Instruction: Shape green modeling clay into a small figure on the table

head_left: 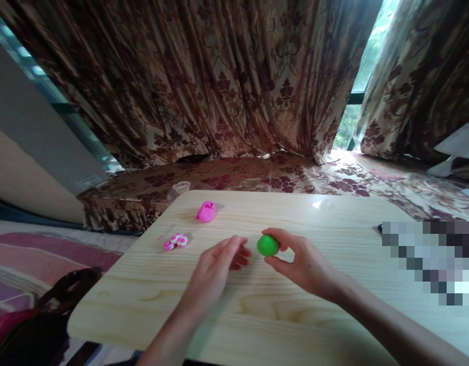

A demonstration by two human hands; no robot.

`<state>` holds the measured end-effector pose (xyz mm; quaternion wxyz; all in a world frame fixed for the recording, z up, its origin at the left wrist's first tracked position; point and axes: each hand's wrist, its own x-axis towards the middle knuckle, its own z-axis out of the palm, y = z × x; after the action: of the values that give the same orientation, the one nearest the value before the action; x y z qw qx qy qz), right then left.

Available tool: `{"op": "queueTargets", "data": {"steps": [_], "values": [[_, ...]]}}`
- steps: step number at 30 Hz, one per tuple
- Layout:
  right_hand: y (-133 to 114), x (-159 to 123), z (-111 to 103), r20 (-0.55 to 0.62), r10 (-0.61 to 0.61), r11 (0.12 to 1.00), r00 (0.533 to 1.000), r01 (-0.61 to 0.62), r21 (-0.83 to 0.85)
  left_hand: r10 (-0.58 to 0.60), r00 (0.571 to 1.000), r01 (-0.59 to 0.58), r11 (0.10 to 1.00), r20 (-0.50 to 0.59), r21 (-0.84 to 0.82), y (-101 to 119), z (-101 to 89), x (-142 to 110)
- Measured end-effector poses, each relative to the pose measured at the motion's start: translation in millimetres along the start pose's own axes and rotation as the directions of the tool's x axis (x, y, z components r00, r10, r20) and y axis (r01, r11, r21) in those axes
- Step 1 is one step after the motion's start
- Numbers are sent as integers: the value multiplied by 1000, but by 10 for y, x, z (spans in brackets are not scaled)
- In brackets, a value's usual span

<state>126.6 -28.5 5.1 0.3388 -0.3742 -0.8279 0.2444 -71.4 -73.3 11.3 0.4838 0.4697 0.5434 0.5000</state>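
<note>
A smooth green ball (pixel 267 245) is pinched between the thumb and fingers of my right hand (pixel 301 259), above the middle of the table. To its left is my left hand (pixel 221 262), apart from the ball. Its fingers are loosely curled and somewhat blurred, and nothing shows in them. Farther left on the table lies a small white and pink spotted piece (pixel 176 242), lumpy in shape. A bright pink, soft-looking lump (pixel 206 211) with a hollow in its top rests behind it.
The pale wooden table (pixel 268 315) has rounded corners. A pixelated patch (pixel 436 259) covers its right side. Behind stand a flower-patterned ledge (pixel 295 175) and curtains (pixel 219 81), with a white lamp (pixel 459 142) at right. A dark bag (pixel 39 330) is at lower left.
</note>
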Motion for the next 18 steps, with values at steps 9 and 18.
{"op": "queueTargets", "data": {"steps": [9,18], "values": [[214,43,-32,193,7,979,981,32,-202,457,882,-130,470,-115,873,-296,-1391,323],[119,62,-20,289,-6,979,957,64,-193,406,898,-170,674,-168,719,-322,-1305,337]]}}
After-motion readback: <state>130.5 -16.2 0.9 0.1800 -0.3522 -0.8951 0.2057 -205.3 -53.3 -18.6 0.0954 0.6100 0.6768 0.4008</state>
